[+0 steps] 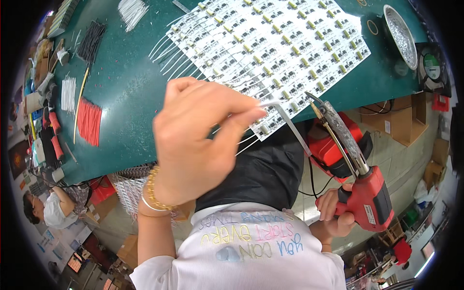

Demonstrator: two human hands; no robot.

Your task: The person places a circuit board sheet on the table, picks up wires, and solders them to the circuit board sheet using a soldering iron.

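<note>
My left hand is over the near left part of a panel of white circuit boards. Its thumb and index finger are pinched on a thin white wire, held above the board surface. Rows of yellow and black parts cover the panel, and white wires stick out past its left edge. In my right hand is a red and black soldering gun, gripped by its handle. The gun's iron and a brass-coloured feed tube point up and left, with the tip close to the panel's near right edge.
On the green table lie bundles of red wires, black wires and white wires. A metal bowl stands at the far right, beside a dark spool. Cardboard boxes lie below. Another person sits at left.
</note>
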